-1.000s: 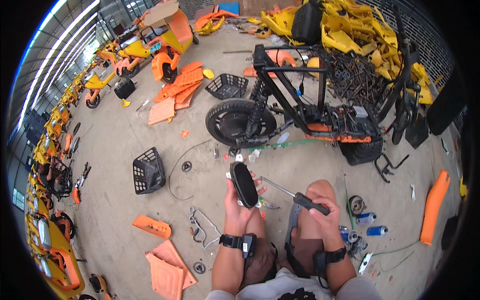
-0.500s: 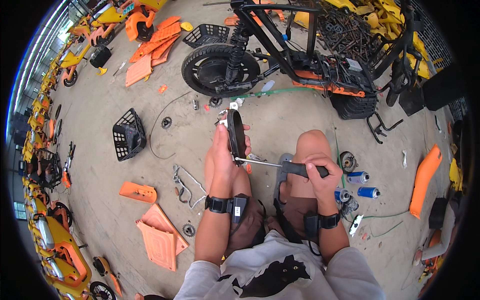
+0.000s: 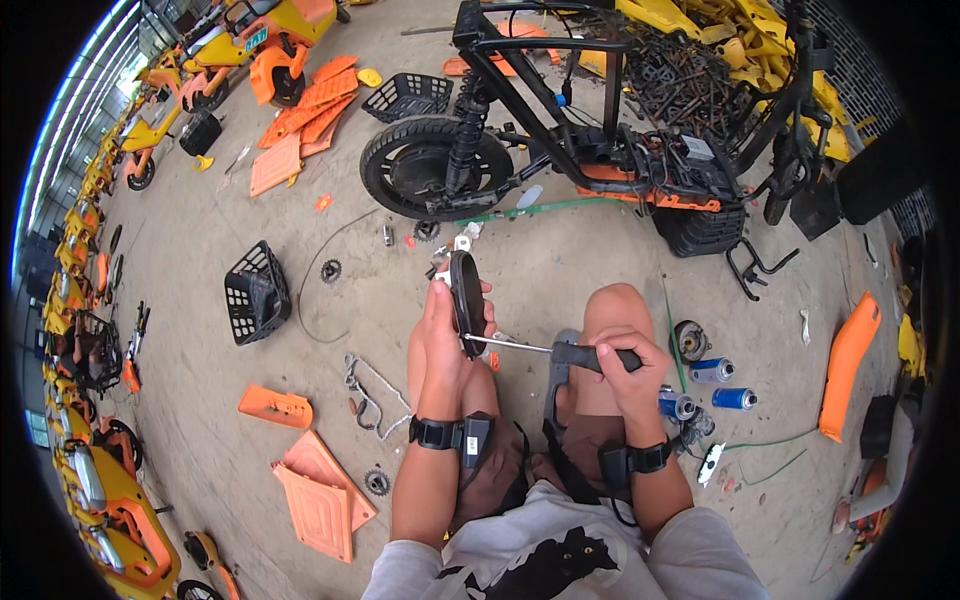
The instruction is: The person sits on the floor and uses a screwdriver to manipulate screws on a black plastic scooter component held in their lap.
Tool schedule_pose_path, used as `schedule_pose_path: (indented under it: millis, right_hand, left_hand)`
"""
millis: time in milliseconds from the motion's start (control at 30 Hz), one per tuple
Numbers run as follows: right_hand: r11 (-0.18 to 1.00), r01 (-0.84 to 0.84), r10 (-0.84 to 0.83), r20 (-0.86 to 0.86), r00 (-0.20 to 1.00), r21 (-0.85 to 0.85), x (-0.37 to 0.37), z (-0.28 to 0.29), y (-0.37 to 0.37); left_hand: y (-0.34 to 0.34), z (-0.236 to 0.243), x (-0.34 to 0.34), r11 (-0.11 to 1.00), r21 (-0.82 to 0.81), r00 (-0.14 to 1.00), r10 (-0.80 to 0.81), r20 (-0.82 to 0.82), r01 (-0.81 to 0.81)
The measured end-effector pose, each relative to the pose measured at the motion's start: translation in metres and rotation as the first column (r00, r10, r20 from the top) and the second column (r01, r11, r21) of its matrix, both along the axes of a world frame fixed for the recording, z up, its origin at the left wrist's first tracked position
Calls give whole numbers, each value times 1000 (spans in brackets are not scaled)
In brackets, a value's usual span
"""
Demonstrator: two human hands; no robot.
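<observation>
Touching blk oval part [image 3: 466,300] | scrdrvr [image 3: 580,355], by tip | 1s ago: apart

The screwdriver shaft [image 3: 510,344] at centre is shiny metal, its handle [image 3: 575,356] matt plastic — lower left, orange panels [image 3: 318,510] look plastic.

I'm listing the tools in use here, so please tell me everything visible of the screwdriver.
The screwdriver has a thick black handle, apparently plastic or rubber, and a slim, straight, silvery shaft that looks like metal. The right hand grips the handle. It lies nearly level across the picture, shaft pointing left, its tip at the lower end of the black oval part in the left hand. The tip's shape is too small to make out.
</observation>
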State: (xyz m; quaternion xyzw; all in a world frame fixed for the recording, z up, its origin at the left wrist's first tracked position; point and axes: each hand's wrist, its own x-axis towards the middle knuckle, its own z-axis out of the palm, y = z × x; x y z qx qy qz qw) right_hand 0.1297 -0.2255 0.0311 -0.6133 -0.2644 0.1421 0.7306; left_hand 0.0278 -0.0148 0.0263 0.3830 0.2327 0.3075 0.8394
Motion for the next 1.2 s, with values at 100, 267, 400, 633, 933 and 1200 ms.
schedule_pose_path:
  millis: [100,267,400,633,933,1200]
  right_hand:
    - [1000,15,-15,158,987,-1,4,-3,1]
    - [993,104,-102,34,994,-57,1,6,1]
    - [996,76,-64,203,977,-53,11,1,0]
    - [999,-32,32,-22,999,-12,10,-4,-3]
    - [997,16,-2,183,983,-75,13,-2,-4]
    - [996,-21,22,15,1000,-91,12,-5,-4]
  left_hand:
    - [2,-5,0,998,59,1000,-3,-26,5]
    - [1,-6,-1,992,130,997,13,-76,-3]
    - [3,-9,-1,989,145,997,14,-76,-3]
    - [10,-29,-6,999,-11,996,-47,-71,46]
    - [3,-13,-3,988,151,994,23,-108,-6]
    - [0,-12,-1,995,95,996,24,-84,-16]
